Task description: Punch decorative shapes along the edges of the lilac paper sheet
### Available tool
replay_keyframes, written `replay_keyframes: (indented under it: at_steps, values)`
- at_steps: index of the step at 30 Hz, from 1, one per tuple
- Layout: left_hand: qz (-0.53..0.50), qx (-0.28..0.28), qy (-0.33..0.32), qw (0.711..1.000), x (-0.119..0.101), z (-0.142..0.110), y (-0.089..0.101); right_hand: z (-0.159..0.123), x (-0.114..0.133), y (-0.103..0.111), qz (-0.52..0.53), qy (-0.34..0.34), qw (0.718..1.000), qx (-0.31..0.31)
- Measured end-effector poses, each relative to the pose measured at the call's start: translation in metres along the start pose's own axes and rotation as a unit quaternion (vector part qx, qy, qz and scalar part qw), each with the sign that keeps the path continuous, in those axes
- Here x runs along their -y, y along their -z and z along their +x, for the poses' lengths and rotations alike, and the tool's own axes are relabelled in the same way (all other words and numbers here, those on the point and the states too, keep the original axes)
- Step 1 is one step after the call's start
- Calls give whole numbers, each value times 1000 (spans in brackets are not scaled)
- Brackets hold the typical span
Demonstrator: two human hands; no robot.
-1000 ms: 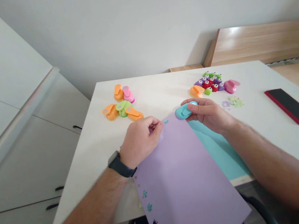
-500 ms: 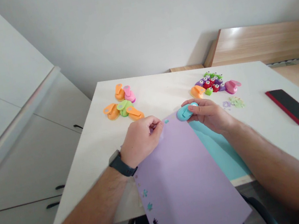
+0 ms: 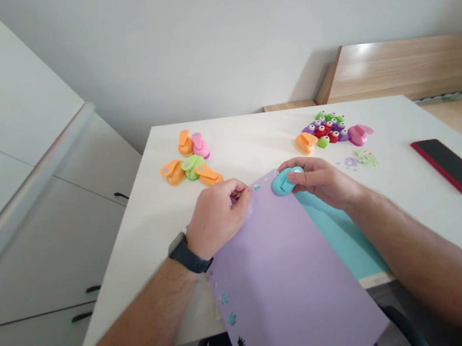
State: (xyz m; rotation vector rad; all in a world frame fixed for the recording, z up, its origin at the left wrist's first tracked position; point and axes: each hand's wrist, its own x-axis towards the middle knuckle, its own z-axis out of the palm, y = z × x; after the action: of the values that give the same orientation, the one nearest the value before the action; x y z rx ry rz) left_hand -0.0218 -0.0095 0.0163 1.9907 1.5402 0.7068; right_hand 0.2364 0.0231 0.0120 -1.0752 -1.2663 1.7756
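A purple sheet of paper (image 3: 291,269) slopes from the table toward me, with small shapes, among them a star and a crown, cut along its left edge. My left hand (image 3: 222,210), a dark watch on its wrist, pinches the paper's upper left part. In my right hand (image 3: 318,179) is a turquoise craft punch (image 3: 282,182), thumb on its lever, at the sheet's upper right corner. One cut-out hole shows between both hands at the top edge. Beneath the purple sheet lies turquoise paper (image 3: 339,234), sticking out on the right.
Several orange, pink and green craft punches (image 3: 194,167) stand at the back left. Small coloured punches (image 3: 329,126) cluster at the back right, near paper scraps (image 3: 367,158). A black and red flat object (image 3: 453,165) lies on the right of the white table (image 3: 145,240).
My right hand has brought the turquoise punch slightly left and toward me, farther onto the purple paper's corner. My left hand has stayed in place.
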Motion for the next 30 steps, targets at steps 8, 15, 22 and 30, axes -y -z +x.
replay_keyframes:
  at_steps: [8,15,22,30]
  values:
    - [-1,-5,1,1000,0,0,0,0,2,-5,9,-6,1000,-4]
    - [1,-11,4,1000,0,0,0,0,0,-8,21,-5,1000,-7]
    - [-6,-7,2,1000,0,0,0,1,0,-7,18,-2,1000,-10]
    - [-3,-9,-3,1000,-1,0,0,2,-3,-4,4,10,1000,-19]
